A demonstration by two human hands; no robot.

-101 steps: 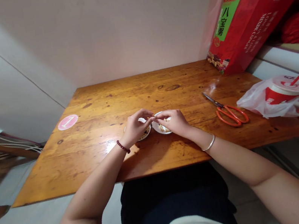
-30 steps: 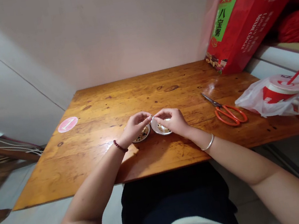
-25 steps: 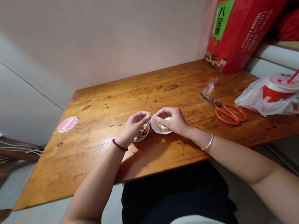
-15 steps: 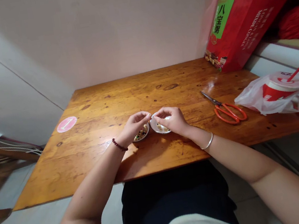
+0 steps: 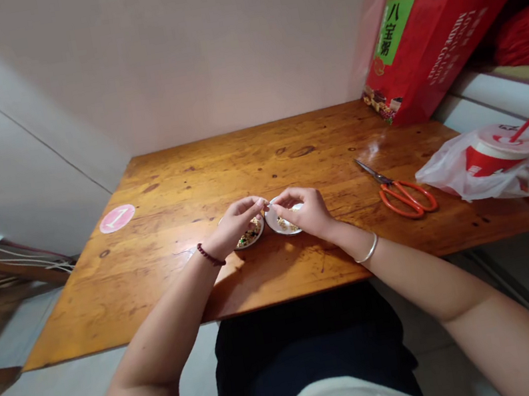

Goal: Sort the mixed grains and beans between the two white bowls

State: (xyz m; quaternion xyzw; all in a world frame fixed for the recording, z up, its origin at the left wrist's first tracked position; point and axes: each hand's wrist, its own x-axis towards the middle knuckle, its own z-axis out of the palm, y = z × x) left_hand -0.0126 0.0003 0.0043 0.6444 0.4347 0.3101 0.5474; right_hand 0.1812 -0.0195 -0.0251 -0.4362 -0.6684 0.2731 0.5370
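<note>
Both hands meet fingertip to fingertip above two small white dishes on the wooden table. My left hand [image 5: 240,221], with a dark red bead bracelet at the wrist, is pinched over the left dish [image 5: 250,235], which holds small multicoloured pieces like beads. My right hand [image 5: 304,210], with a silver bangle behind it, is pinched above the right dish [image 5: 283,223], where pale yellowish pieces lie. Whatever sits between the fingertips is too small to name. Each hand partly covers the dish below it.
Orange-handled scissors [image 5: 403,195] lie on the table [image 5: 218,165] to the right. Beyond them are a red-and-white cup [image 5: 495,152] in a plastic bag and a tall red box [image 5: 439,27]. A round pink sticker [image 5: 117,218] marks the left side.
The fingertips have shifted very slightly against each other. Both hands otherwise keep their place over the dishes.
</note>
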